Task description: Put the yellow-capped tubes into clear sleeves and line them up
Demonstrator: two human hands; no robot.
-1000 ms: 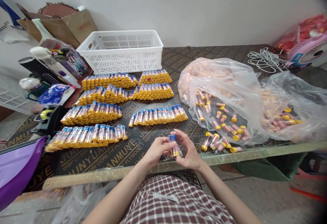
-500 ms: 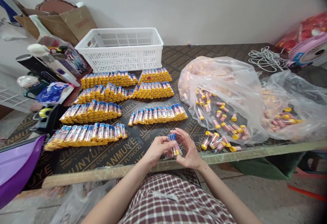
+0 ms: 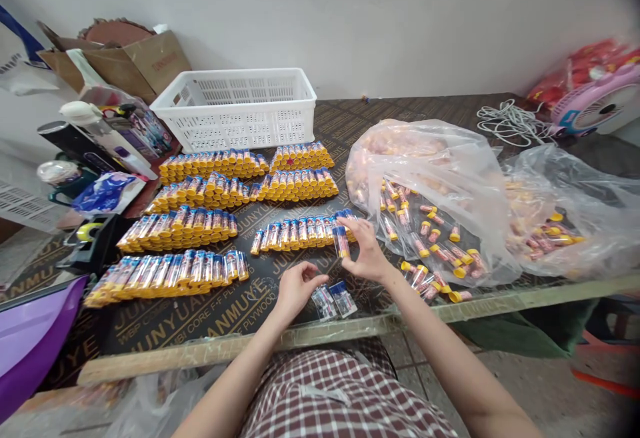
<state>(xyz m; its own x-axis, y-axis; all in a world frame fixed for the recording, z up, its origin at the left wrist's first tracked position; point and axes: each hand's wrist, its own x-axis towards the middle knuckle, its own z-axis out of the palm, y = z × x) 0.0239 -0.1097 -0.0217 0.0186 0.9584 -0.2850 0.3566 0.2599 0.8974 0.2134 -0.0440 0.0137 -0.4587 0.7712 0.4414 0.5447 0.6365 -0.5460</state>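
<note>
A small clear tube (image 3: 341, 243) with a blue-topped printed wrapper and a yellow cap at its lower end stands upright between the thumb and fingers of my right hand (image 3: 367, 251). It is in front of the right end of the nearest middle row of similar tubes (image 3: 300, 232). My left hand (image 3: 299, 286) hovers over the table edge, fingers loosely bent and apart from the thumb, holding nothing. Just right of it lie flat printed wrappers (image 3: 344, 299) with blue ends. Loose unwrapped tubes (image 3: 423, 279) with pink contents and yellow caps lie right of my right wrist.
Stacked rows of wrapped tubes (image 3: 170, 273) fill the left. Behind them is a white plastic basket (image 3: 240, 121). Plastic bags (image 3: 435, 141) of loose tubes are on the right, near a white cord (image 3: 513, 123) and pink fan (image 3: 595, 108). A tape dispenser (image 3: 93, 241) stands left.
My right hand has carried the tube forward, away from my body, to the middle row. My left hand has let go of it and drawn left, uncovering the flat wrappers.
</note>
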